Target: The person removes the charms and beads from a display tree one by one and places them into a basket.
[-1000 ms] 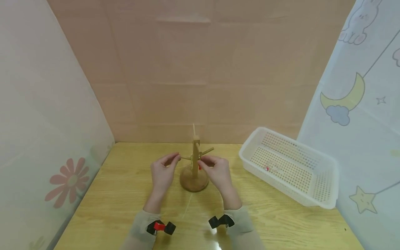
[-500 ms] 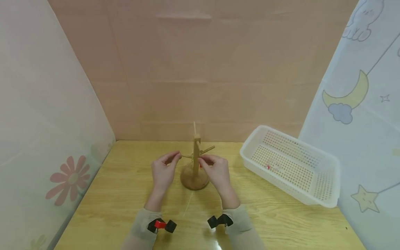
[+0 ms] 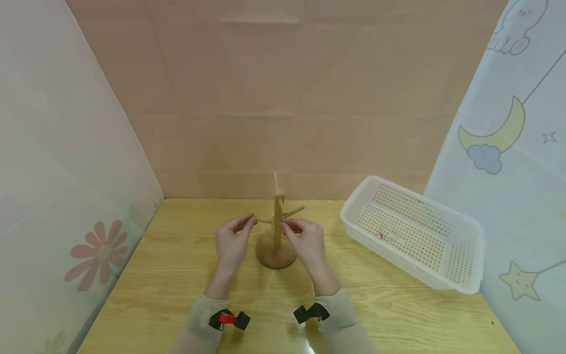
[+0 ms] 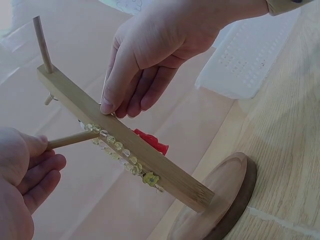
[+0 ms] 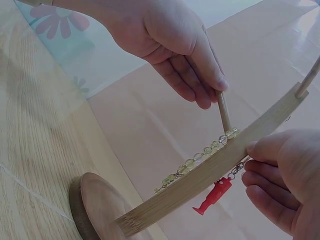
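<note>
My left hand pinches the tip of a peg, where the beads hang against the stand. They look light, slick and limp, best taken, I'd judge, at the loop's top. The red charm dangles beside my right hand, its fingers curled, thumb against the stand; whether it grips anything, I can't tell. Farther right sits the basket.

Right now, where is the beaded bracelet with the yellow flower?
In the left wrist view, the bracelet hangs from the peg that the left hand pinches, along the person's left side of the wooden post.
</note>
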The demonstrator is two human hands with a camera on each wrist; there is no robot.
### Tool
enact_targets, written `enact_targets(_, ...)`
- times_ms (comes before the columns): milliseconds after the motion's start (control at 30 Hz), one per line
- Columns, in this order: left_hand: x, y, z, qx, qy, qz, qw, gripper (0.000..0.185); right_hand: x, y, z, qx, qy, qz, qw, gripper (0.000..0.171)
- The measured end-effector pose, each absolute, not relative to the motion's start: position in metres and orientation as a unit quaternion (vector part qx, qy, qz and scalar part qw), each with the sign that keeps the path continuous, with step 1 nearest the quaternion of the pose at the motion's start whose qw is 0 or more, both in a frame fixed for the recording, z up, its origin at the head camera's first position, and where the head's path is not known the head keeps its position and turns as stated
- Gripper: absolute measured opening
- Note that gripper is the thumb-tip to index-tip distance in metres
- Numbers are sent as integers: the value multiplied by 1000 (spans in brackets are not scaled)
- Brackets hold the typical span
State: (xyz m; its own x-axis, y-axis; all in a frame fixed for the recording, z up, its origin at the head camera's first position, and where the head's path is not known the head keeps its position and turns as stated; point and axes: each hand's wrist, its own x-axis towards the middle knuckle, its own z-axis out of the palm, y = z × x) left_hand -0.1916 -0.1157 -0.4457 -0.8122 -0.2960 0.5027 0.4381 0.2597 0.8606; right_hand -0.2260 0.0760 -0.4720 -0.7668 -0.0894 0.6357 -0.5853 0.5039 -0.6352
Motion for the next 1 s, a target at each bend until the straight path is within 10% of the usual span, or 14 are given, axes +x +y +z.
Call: enact_targets(1000,-193,-115,-444,-45,-734,-605,305,8,-230,79,-472,208,-820,449,288,4)
